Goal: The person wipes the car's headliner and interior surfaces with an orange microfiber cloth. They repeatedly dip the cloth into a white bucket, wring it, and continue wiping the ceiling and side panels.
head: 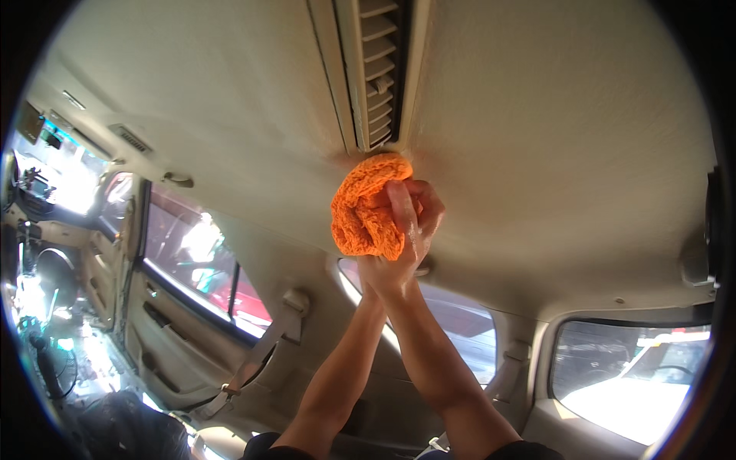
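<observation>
An orange microfibre cloth point(365, 210), bunched and folded over, is up against the beige headliner point(552, 144) of a car, just below the end of a slatted ceiling air vent point(379, 75). My right hand point(417, 230) grips the cloth's right side, its thumb raised and its skin wet with whitish suds. My left forearm point(339, 379) reaches up behind the right wrist. The cloth and the right hand cover most of my left hand point(368, 269), so its fingers cannot be made out for certain.
Grab handles, including one at the left point(178, 180), stick out from the roof edge. Seat belts point(253, 362) hang along the side pillar. Below left are a door panel point(178, 333), a dark plastic-like bag point(129, 428) and a fan point(57, 368). A rear window point(627, 362) is at right.
</observation>
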Tool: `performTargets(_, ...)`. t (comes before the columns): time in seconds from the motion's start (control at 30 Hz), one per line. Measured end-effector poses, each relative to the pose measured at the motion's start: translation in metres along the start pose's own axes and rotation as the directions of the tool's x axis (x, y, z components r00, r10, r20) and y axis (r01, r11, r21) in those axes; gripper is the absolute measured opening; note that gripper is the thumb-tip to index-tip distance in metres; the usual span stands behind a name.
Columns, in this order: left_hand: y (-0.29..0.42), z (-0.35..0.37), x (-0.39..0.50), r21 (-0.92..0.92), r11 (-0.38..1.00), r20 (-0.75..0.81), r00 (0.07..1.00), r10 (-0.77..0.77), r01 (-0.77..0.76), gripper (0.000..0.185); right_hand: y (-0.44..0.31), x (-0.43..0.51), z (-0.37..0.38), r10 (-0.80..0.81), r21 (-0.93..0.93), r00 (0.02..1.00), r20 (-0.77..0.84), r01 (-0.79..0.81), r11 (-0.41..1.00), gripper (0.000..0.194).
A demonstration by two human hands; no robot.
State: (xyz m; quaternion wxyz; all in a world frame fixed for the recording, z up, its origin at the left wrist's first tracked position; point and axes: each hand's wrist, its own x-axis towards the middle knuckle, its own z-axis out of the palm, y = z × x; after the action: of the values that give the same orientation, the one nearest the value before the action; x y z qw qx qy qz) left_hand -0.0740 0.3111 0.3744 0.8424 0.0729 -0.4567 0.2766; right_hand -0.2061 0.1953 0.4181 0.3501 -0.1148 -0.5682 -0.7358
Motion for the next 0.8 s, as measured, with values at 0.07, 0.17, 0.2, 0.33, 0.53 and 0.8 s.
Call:
performTargets(0.07, 0.002, 0.005, -0.002, 0.055, 0.998, 0.007, 0.999, 0.034, -0.035, 0.018, -0.018, -0.011, -0.003, 0.158, 0.055, 0.984, 0.080, -0.163, 0.985, 0.070)
performTargets(0.17, 0.001, 0.010, -0.008, 0.154, 0.985, 0.030, 0.996, 0.080, -0.083, 0.017, -0.030, -0.015, -0.007, 0.389, 0.280, 0.920, 0.045, -0.385, 0.879, 0.058)
performTargets(0.2, -0.017, 0.008, -0.015, 0.174, 0.983, 0.027, 0.998, 0.056, -0.060, 0.017, -0.023, -0.025, -0.024, 0.444, 0.286, 0.892, 0.079, -0.447, 0.847, 0.056)
performTargets(0.33, -0.012, 0.012, -0.034, 0.359, 0.925, 0.070, 0.992, 0.110, -0.128, 0.016, -0.015, -0.069, -0.060, 0.505, 0.443, 0.834, 0.222, -0.548, 0.710, 0.050)
performTargets(0.53, -0.012, 0.009, -0.034, 0.597, 0.789, 0.012, 0.985, 0.171, -0.144, 0.014, -0.025, -0.161, -0.092, 0.796, 0.607, 0.405, 0.450, -0.793, 0.061, 0.048)
performTargets(0.8, 0.009, -0.028, -0.029, 0.556, 0.830, 0.000, 0.998, 0.061, -0.050, 0.024, -0.034, -0.270, -0.093, 0.821, 0.654, 0.241, 0.517, -0.730, -0.198, 0.056)
